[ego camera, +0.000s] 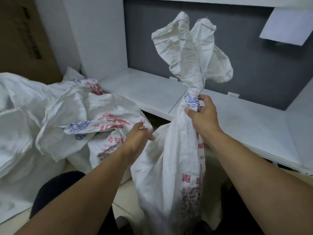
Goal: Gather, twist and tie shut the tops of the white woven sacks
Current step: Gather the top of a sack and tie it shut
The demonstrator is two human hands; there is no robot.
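A white woven sack point(171, 167) with red print stands upright in front of me. Its top is gathered and twisted into a narrow neck, and the loose mouth point(189, 48) flares above. My right hand point(201, 112) grips that neck, fingers and thumb curled round the blue-printed part. My left hand point(138, 134) is lower and to the left, fingers extended, touching the sack's shoulder and lying over a second printed sack point(108, 126) that sits open and crumpled on the left.
More white sacks point(18, 116) are heaped at the far left. A low white shelf point(237, 119) runs behind the sacks, with a grey back panel point(254, 65). A brown cardboard box point(25, 34) stands top left. My dark-clothed knees are below.
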